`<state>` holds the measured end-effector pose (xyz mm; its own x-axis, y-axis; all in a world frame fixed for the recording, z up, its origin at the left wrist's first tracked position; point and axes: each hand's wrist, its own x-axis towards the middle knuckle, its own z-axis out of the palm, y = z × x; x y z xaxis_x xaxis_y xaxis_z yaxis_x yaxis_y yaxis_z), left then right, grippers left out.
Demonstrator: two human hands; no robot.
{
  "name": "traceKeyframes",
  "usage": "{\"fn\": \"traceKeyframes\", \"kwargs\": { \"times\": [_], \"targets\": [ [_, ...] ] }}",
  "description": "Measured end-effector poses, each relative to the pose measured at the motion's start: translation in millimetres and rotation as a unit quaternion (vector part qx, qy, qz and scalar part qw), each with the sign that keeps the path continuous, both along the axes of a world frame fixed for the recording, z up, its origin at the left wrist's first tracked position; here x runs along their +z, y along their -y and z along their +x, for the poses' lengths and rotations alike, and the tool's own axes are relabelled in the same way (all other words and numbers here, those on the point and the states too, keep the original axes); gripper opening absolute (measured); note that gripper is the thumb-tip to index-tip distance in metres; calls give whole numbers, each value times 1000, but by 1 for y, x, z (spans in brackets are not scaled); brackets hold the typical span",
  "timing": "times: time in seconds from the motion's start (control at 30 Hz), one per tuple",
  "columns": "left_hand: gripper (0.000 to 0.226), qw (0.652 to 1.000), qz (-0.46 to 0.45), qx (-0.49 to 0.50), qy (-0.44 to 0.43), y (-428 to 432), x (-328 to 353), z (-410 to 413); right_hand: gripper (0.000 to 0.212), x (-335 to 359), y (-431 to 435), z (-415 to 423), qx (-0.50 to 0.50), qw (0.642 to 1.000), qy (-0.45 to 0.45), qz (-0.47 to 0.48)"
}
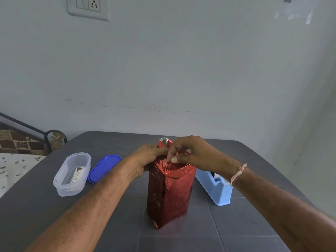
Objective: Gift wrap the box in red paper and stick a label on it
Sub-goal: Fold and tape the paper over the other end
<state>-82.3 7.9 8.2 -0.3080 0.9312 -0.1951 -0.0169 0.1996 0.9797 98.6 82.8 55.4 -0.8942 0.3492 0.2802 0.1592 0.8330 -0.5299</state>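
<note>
I am monitoring the head camera remotely and reading the scene from left to right. At the far left edge, a bed with a flower-print sheet is sitting beside the grey table. On the left part of the table, a clear plastic container is standing open, and the label is lying flat inside it. Just to its right, a blue lid is lying on the tabletop; I cannot tell whether lid and container are touching.

At the centre, the box is standing upright on one end. The red paper is covering every side that I am seeing, with a seam running down the near face. At the top end, one flap is rising at the far side and showing a silver inner face.

The left hand is clasping the upper left corner of the box, with the fingers lying across the top paper and the thumb running down the left side. The right hand is reaching over the top from the right. Its thumb and forefinger are pinching a crumpled fold of the red paper at the near top edge, close beside the left fingertips. A thread band is circling the right wrist.

Right of the box, a light blue tape dispenser is standing on the table just beside it, partly hidden behind the right forearm.
</note>
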Motion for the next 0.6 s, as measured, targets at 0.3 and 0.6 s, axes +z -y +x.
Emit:
{"fn": "traceKeyframes", "kwargs": {
  "times": [0.3,0.6],
  "targets": [
    [27,999,-12,-3,36,-5,-5,-2,10,-4,0,-4,-46,998,-7,-31],
    [27,999,-17,-7,40,-7,-7,-5,24,-3,-2,7,-7,1000,-4,-23]
  ]
}}
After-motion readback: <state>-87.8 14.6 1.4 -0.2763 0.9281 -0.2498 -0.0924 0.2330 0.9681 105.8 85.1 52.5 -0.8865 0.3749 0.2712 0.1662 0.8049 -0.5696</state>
